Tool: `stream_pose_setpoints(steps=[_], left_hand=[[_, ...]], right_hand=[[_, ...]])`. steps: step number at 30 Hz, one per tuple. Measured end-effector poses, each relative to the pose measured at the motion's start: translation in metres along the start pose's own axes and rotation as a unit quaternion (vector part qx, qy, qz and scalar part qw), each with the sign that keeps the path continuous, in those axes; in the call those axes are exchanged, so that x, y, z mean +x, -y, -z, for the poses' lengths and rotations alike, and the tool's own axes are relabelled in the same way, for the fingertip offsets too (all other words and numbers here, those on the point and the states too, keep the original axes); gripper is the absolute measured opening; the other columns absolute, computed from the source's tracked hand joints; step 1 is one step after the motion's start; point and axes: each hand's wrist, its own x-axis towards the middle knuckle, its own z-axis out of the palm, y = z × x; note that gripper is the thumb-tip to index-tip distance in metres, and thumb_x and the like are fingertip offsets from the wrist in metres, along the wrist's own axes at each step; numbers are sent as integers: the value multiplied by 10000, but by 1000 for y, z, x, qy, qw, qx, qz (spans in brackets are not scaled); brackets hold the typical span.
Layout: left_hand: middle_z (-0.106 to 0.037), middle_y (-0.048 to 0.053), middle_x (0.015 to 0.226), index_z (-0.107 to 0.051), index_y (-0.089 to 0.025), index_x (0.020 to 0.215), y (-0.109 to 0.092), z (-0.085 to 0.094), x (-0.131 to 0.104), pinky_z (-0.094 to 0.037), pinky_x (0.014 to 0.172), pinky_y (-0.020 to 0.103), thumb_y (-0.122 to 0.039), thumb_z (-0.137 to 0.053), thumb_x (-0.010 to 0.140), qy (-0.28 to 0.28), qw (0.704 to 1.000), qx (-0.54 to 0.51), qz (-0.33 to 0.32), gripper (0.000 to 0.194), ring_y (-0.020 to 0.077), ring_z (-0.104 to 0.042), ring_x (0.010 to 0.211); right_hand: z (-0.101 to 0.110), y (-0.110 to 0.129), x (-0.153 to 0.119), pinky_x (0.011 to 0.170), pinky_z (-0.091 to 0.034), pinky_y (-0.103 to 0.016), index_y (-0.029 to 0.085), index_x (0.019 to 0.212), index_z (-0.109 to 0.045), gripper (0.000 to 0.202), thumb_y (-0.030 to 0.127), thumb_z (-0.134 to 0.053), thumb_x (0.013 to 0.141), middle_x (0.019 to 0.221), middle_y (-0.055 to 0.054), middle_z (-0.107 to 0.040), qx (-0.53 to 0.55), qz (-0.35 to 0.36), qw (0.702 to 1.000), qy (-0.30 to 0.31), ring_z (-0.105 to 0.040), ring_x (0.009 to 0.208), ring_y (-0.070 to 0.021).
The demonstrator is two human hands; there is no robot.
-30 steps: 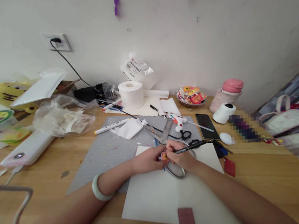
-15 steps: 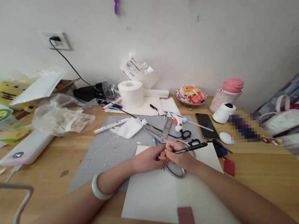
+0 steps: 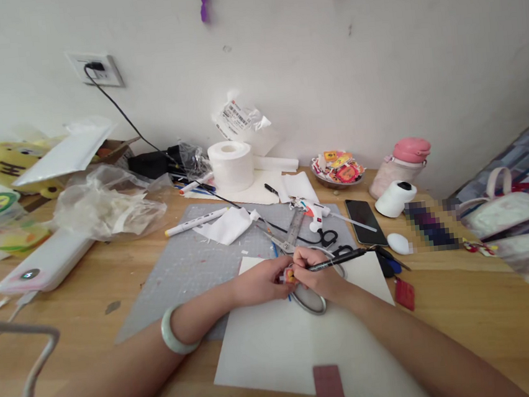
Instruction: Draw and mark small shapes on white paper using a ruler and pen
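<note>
My left hand (image 3: 265, 281) is closed on a small yellow-orange piece (image 3: 290, 275), pinched between thumb and fingers; its kind is too small to make out. Against that piece, my right hand (image 3: 317, 271) grips a black pen (image 3: 340, 259), whose cap end points right. The pen's tip is hidden by the fingers. Both hands meet over a white sheet of paper (image 3: 269, 348). Large scissors lie beneath them, a silver-grey handle loop (image 3: 310, 306) showing below and the blades further back. A grey cutting mat (image 3: 179, 281) extends under the paper.
Behind my hands lie a white glue gun (image 3: 316, 220), a white and yellow marker (image 3: 196, 222) and paper scraps. A toilet roll (image 3: 231, 167) stands near the wall. Towards the right are a phone (image 3: 365, 222), a white thread cone (image 3: 395, 199) and a pink bottle (image 3: 403, 160).
My hands stay nearly in place. The small piece appears slightly turned, showing more yellow, and the pen's far end has dipped a little lower and left. The view has shifted slightly.
</note>
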Motion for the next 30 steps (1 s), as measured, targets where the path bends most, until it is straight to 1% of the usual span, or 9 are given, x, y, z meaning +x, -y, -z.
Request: stream_pose_setpoints(steps=[3, 9, 17, 21, 25, 30], left_hand=[[-524, -11, 803, -505, -159, 929, 1, 0, 0, -408, 619, 203, -226, -511, 751, 1, 1000, -3, -8, 190, 119, -469, 720], [-541, -8, 834, -501, -167, 1010, 1, 0, 1, -404, 617, 199, -221, -503, 760, 7, 1000, -23, -13, 256, 117, -473, 726], [-561, -7, 862, -507, -169, 993, 1, 1, 0, -405, 655, 211, -205, -510, 742, 6, 1000, -22, -5, 254, 123, -489, 737], [-557, -6, 857, -506, -171, 1004, 1, 0, 0, -401, 646, 210, -222, -508, 754, 6, 1000, -17, -9, 255, 123, -487, 733], [-550, -7, 851, -502, -172, 1011, 1, 0, 0, -397, 634, 207, -231, -503, 766, 6, 1000, -21, -13, 252, 118, -479, 724], [-544, -15, 842, -497, -170, 1005, 4, -1, 1, -389, 629, 205, -229, -503, 760, 8, 1000, -26, -12, 252, 114, -473, 714]], right_hand=[[0, 0, 0, 439, -255, -200, 207, 571, -285, 206, 180, -473, 652, 482, 79, -310, -4, 2, 1000, -1, -310, 448, -71], [0, -5, 0, 451, -246, -204, 206, 561, -267, 238, 201, -488, 651, 496, 69, -310, -24, 20, 999, -15, -299, 475, -78], [-1, -6, 1, 455, -249, -209, 206, 563, -272, 240, 204, -494, 652, 508, 69, -302, -24, 18, 999, -11, -291, 484, -79], [0, -7, 1, 453, -260, -211, 208, 570, -275, 242, 207, -496, 667, 508, 71, -307, -13, 14, 1000, -4, -304, 478, -79], [0, -7, 0, 456, -255, -211, 207, 565, -273, 249, 195, -499, 669, 515, 69, -302, -21, 25, 999, -11, -290, 492, -81], [-1, -7, 1, 456, -256, -210, 207, 569, -280, 236, 184, -492, 670, 519, 68, -303, -5, 24, 1000, -7, -290, 493, -80]])
